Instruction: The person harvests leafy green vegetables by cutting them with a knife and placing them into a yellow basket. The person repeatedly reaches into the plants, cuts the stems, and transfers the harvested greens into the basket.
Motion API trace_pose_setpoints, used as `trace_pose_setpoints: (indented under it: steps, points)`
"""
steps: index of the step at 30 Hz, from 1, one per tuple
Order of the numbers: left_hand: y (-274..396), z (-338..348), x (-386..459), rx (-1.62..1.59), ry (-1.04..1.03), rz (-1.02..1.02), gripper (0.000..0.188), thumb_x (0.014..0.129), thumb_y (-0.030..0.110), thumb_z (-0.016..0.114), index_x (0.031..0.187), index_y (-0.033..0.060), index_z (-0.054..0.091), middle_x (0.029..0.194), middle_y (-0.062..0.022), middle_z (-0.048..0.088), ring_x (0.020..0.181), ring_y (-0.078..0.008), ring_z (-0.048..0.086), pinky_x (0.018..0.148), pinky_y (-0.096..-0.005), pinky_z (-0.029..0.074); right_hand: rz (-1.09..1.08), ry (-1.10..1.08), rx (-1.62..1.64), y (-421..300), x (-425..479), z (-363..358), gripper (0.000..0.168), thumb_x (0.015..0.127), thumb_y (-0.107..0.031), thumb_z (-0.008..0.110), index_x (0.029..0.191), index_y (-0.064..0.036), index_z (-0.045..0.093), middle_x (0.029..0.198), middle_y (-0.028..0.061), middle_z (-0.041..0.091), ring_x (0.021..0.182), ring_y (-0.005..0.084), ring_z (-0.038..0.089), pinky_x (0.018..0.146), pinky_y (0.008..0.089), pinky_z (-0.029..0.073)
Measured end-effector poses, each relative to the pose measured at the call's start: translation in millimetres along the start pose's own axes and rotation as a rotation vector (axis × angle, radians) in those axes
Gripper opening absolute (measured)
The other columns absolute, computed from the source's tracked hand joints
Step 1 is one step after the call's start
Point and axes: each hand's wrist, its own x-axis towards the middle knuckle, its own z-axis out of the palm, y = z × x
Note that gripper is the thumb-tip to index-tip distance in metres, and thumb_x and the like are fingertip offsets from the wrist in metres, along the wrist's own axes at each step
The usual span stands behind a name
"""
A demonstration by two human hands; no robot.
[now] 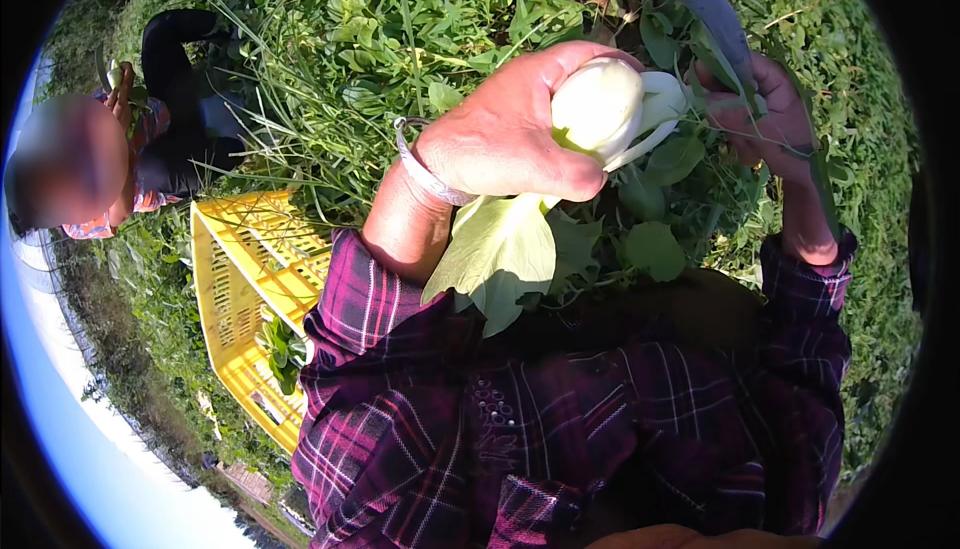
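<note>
My left hand (517,125), with a bracelet at the wrist, grips a leafy vegetable with a thick, pale, bulbous stem (600,110). A broad green leaf (499,252) of it hangs below my palm. Opposite the stem's other end, my right hand (765,113) is closed around a knife with a curved, greyish blade (705,16), which points up and to the left. Pale stalks (660,110) lie between the two hands. The knife's handle is mostly hidden by my fingers, and green leaves partly cover that hand.
A yellow slatted plastic crate (225,301) with green leaves (281,350) inside stands beside my left sleeve. Dense weeds and grass (315,61) cover the ground. At the far left another person (172,98) in dark trousers is crouching, holding a pale vegetable.
</note>
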Motion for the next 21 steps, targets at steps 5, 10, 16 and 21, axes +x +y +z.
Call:
trace_pose_setpoints:
  steps: [5, 10, 16, 21]
  points:
    - [-4.7, -66.8, -18.7, 0.708, 0.540, 0.112, 0.059, 0.054, 0.012, 0.065, 0.109, 0.0022, 0.045, 0.086, -0.0128, 0.059, 0.078, -0.0228, 0.059, 0.074, -0.0294, 0.047, 0.274, -0.010, -0.161, 16.2, -42.7, -71.7, 0.029, 0.074, -0.014, 0.064, 0.098, -0.002, 0.054, 0.080, 0.0010, 0.055, 0.071, 0.0073, 0.052, 0.060, 0.0212, 0.043]
    - [49.7, -109.0, -64.0, -0.494, 0.647, 0.422, 0.070, 0.065, 0.022, 0.054, 0.120, -0.0103, 0.026, 0.112, -0.0213, 0.040, 0.102, -0.0293, 0.043, 0.091, -0.0395, 0.032, 0.775, -0.305, -0.695, 131.1, -125.9, -69.9, 0.035, 0.060, -0.012, 0.070, 0.092, -0.002, 0.058, 0.083, 0.0097, 0.060, 0.068, 0.0174, 0.057, 0.061, 0.0272, 0.047]
    - [31.5, -137.2, -53.0, -0.860, 0.548, 0.495, 0.069, 0.065, 0.023, 0.054, 0.120, -0.0095, 0.027, 0.113, -0.0212, 0.039, 0.102, -0.0284, 0.042, 0.089, -0.0378, 0.033, 0.928, 0.153, -0.918, 153.9, -245.7, -149.3, 0.026, 0.057, -0.006, 0.063, 0.080, 0.001, 0.054, 0.063, 0.0083, 0.052, 0.058, 0.0161, 0.050, 0.054, 0.0304, 0.042]
    - [22.5, -124.7, -28.5, -0.980, 0.469, 0.493, 0.064, 0.066, 0.020, 0.055, 0.119, -0.0069, 0.032, 0.109, -0.0183, 0.045, 0.096, -0.0255, 0.047, 0.084, -0.0348, 0.038, 0.322, 0.735, -0.187, 41.8, -152.0, -130.1, 0.036, 0.085, -0.029, 0.051, 0.111, -0.003, 0.049, 0.084, -0.0008, 0.056, 0.059, 0.0020, 0.041, 0.047, 0.0142, 0.032]
